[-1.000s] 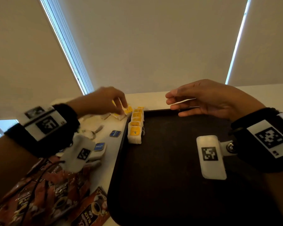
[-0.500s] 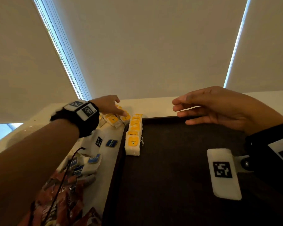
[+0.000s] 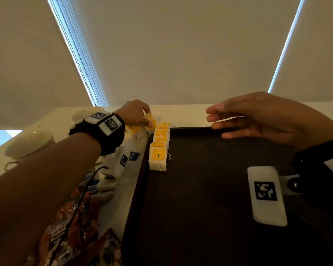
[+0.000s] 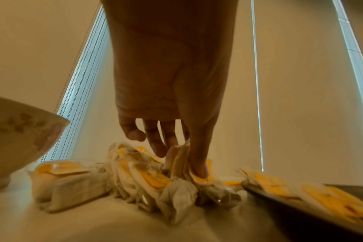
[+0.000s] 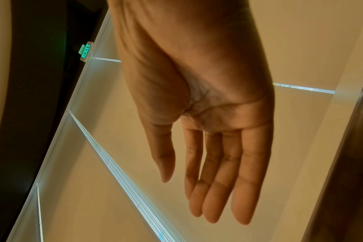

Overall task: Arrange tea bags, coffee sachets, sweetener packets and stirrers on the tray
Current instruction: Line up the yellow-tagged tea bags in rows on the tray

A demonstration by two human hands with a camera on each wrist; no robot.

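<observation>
Beside the tray's (image 3: 200, 189) left rim, the left hand (image 3: 134, 113) pinches a tea bag (image 3: 150, 120); the right hand (image 3: 261, 116) hovers, fingers relaxed.

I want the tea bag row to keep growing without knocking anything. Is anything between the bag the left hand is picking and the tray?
Nothing visible blocks it. The left hand pinches a tea bag from the loose pile on the counter just left of the tray. Only the tray's low rim lies between. The right hand hovers open over the far edge, clear of the row.
</observation>
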